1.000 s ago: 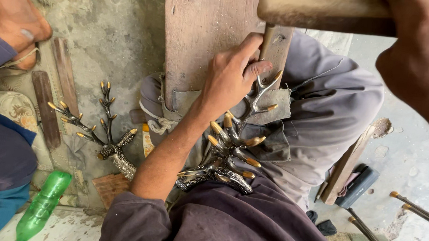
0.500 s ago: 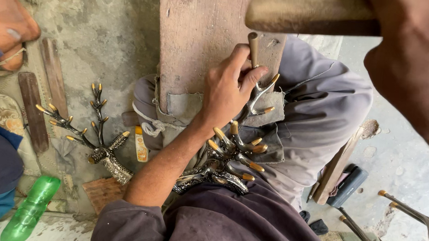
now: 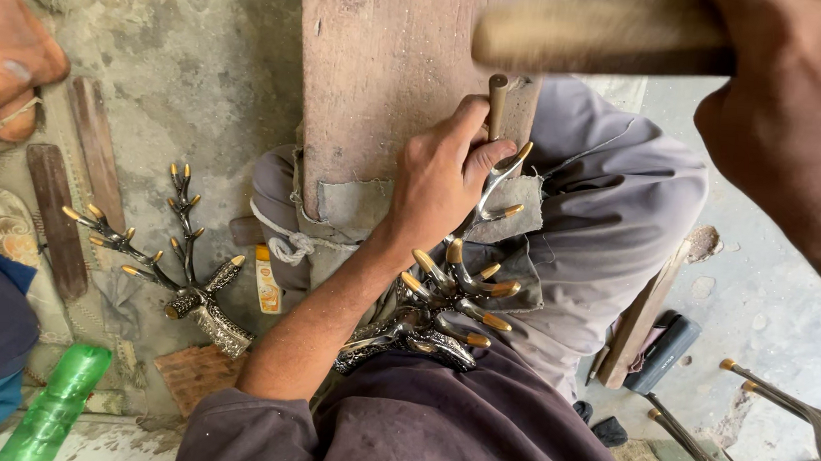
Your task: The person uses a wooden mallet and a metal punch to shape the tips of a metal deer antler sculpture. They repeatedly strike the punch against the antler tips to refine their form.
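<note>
Gripping a punch (image 3: 497,103) against an unfinished antler piece (image 3: 444,299) at centre frame, the left hand (image 3: 442,180) steadied it; the right hand (image 3: 788,121) clenched a raised hammer handle (image 3: 598,33); a second antler piece (image 3: 176,264) lay lower left.

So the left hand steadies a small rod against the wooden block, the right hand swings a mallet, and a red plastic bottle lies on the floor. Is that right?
Not quite: the plastic bottle is green, not red, as the head view shows. The rest holds: the left hand steadies a small rod against the wooden block, and the right hand holds a mallet.

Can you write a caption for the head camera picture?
Left hand steadies a metal antler piece against a wooden block.
</note>
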Tool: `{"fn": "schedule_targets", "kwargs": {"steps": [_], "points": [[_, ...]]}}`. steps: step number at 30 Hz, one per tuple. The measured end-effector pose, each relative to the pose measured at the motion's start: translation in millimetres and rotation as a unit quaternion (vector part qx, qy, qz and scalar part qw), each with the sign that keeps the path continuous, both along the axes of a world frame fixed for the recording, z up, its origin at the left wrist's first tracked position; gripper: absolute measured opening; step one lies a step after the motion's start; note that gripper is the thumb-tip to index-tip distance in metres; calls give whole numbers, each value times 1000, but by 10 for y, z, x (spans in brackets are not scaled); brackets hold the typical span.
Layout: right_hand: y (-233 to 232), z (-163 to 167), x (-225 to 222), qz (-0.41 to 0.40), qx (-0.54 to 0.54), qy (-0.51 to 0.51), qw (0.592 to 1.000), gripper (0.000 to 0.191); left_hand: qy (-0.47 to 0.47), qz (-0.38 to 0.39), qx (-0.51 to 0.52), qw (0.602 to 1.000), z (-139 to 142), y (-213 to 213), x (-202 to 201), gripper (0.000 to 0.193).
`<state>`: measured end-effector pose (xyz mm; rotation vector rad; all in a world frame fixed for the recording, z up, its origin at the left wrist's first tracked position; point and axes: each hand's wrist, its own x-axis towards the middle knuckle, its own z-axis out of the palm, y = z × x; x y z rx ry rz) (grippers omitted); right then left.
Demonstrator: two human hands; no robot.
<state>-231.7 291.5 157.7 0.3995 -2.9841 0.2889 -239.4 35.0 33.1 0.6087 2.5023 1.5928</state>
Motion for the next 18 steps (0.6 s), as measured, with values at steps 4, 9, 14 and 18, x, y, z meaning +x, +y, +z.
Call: {"fn": "schedule_targets", "kwargs": {"steps": [4,9,14,18], "points": [[-81,105,-15,-22,35,-22,999,46,-34,-11,16,999,1,8,-27,32],[-188,225,5,-62,-30,-20,997,35,-49,-26,1,998,-136,11,-10,29],[-58,59,397,-40,107,31,993,38,-9,-49,26,998,-155,-11,14,27],[254,-387,900,-257,-126,-25,958,59,-196,-34,86,976,83,-270,-26,25]]}}
